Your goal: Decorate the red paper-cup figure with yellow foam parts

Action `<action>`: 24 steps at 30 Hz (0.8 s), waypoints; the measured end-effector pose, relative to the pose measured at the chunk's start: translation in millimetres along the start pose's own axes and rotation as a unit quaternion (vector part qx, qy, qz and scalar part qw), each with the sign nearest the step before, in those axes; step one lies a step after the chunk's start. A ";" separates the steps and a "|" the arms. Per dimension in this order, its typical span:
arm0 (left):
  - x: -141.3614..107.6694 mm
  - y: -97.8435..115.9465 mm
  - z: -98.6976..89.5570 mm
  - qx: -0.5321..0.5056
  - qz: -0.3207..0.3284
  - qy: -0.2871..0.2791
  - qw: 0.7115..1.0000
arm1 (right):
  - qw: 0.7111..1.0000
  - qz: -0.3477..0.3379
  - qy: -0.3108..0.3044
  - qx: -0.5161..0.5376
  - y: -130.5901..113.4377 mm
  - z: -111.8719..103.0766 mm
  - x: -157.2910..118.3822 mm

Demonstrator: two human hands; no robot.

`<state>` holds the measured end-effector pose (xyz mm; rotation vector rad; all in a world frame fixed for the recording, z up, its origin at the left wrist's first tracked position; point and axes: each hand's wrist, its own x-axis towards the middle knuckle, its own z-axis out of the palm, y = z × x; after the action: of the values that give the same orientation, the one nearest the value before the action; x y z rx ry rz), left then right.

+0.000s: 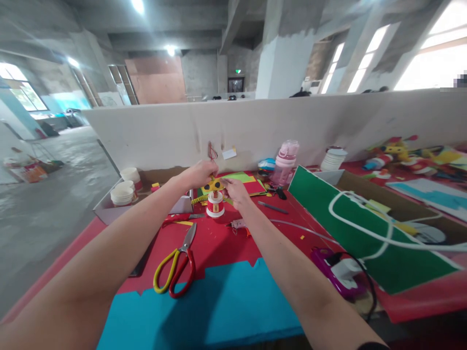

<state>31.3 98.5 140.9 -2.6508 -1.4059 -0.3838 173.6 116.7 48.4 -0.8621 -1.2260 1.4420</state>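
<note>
A small figure stands on the red-covered table, made of an upside-down paper cup (pixel 215 206) with a red wrap and a yellow head (pixel 213 185) with black spots. My left hand (pixel 200 174) is closed at the head's upper left edge. On the head's right side, my right hand (pixel 235 190) pinches its edge. A yellow striped paper strip (pixel 199 199) sticks out left of the cup. Close by my right forearm lies a glue gun (pixel 239 224). Scissors with one yellow and one red handle (pixel 181 265) lie in front of the figure.
Stacked paper cups (pixel 122 194) stand in a tray at the left. Behind are coloured paper sheets (pixel 251 184) and a pink bottle (pixel 285 163). At the right are a green-sided box (pixel 339 228) and a purple power strip (pixel 337 274) with cords. Blue paper (pixel 204 311) covers the front.
</note>
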 end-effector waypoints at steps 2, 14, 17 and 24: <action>0.6 -0.1 0.4 0.002 -0.006 -0.006 1.000 | 1.000 0.006 -0.001 0.011 0.2 -0.3 -0.6; 5.3 -0.1 1.8 -0.056 -0.046 -0.013 0.997 | 0.998 0.023 -0.004 0.062 2.9 -1.3 -2.1; 5.3 1.7 -0.5 -0.065 -0.054 -0.025 0.996 | 0.998 0.024 0.000 0.063 1.7 -1.4 -2.7; 2.8 8.5 -7.4 -0.020 -0.084 -0.043 0.995 | 0.997 0.032 0.009 0.070 1.0 -0.1 -3.6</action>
<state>38.6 94.4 149.0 -2.6175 -1.6708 -0.3210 174.3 113.2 47.1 -0.8237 -1.0788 1.5484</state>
